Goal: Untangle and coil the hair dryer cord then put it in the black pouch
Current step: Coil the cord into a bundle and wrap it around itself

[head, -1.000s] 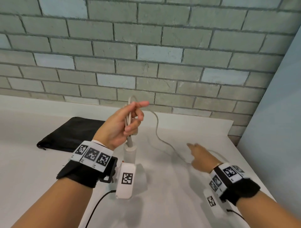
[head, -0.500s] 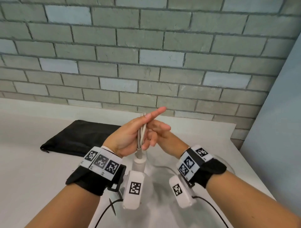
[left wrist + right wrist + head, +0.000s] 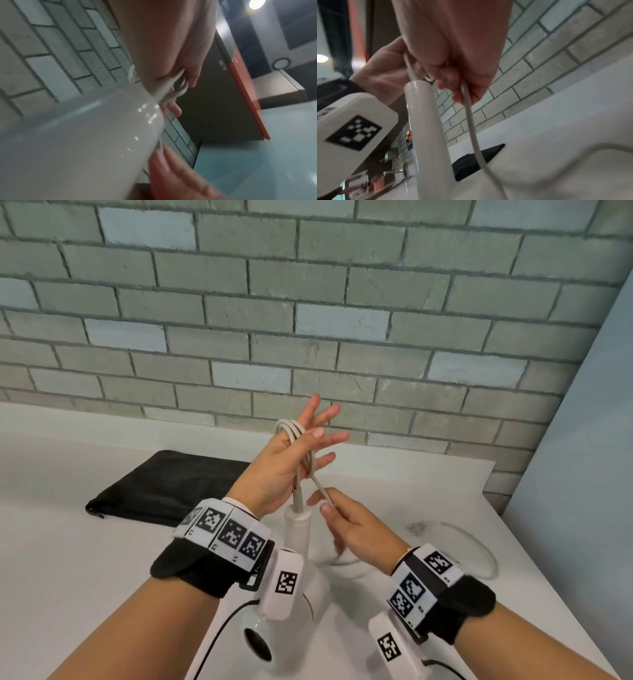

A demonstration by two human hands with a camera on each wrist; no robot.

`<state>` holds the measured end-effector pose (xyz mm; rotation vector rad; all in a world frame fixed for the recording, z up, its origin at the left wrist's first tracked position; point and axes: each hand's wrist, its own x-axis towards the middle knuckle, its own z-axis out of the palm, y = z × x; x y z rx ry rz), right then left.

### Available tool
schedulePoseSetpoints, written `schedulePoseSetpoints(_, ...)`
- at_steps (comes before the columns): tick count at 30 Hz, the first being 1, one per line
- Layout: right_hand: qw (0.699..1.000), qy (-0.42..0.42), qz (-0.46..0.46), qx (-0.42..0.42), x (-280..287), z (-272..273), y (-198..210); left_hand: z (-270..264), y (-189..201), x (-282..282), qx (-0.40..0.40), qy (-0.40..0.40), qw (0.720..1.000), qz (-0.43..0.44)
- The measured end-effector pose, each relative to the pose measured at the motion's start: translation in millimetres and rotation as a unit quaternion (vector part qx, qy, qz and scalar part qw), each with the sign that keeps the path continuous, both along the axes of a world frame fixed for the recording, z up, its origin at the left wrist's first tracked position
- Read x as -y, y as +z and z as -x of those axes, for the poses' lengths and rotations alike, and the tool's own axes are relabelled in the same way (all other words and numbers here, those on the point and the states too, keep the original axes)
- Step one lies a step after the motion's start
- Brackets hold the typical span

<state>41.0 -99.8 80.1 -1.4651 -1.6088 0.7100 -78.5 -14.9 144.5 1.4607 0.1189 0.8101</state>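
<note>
My left hand [image 3: 310, 440] is raised palm-in with its fingers spread. Several loops of the pale hair dryer cord [image 3: 291, 428] run round it, and the thumb lies across them. The white dryer handle [image 3: 297, 530] stands upright just below that hand, with the barrel low near the table. My right hand [image 3: 323, 503] pinches the cord just below the left hand, beside the handle top. In the right wrist view the cord [image 3: 471, 121] drops from the fingers past the handle [image 3: 426, 121]. The black pouch [image 3: 164, 487] lies flat at the left.
The loose cord tail [image 3: 479, 546] curves over the white table [image 3: 68, 542] at the right and ends in the plug [image 3: 415, 529]. A brick wall stands close behind. The table's right edge runs near the tail. Wrist camera cables trail at the front.
My right hand left the table at the right, carried the cord up to the left hand, then dropped below it. The left hand's fingers have spread, and more cord lies round it.
</note>
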Motion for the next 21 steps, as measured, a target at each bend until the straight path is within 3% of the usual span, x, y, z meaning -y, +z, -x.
schedulePoseSetpoints(4,0.994,-0.02,0.016,0.103,11,-5,-3,-2,0,-1,-0.016,0.062,0.994,-0.087)
schedulePoseSetpoints(8,0.99,0.008,0.089,0.109,30,-13,-18,1,-1,-15,-0.028,0.108,0.984,-0.141)
schedulePoseSetpoints(11,0.959,0.046,0.074,0.27,41,-17,-9,2,-1,-18,-0.075,0.127,0.971,-0.19)
schedulePoseSetpoints(14,0.914,0.036,-0.06,0.401,50,-16,29,1,4,-16,-0.116,0.118,0.963,-0.215)
schedulePoseSetpoints(17,0.898,0.022,-0.21,0.387,59,-13,77,1,8,-9,-0.157,0.065,0.959,-0.228)
schedulePoseSetpoints(21,0.91,-0.031,-0.265,0.316,52,-14,119,-1,14,12,-0.179,0.01,0.956,-0.231)
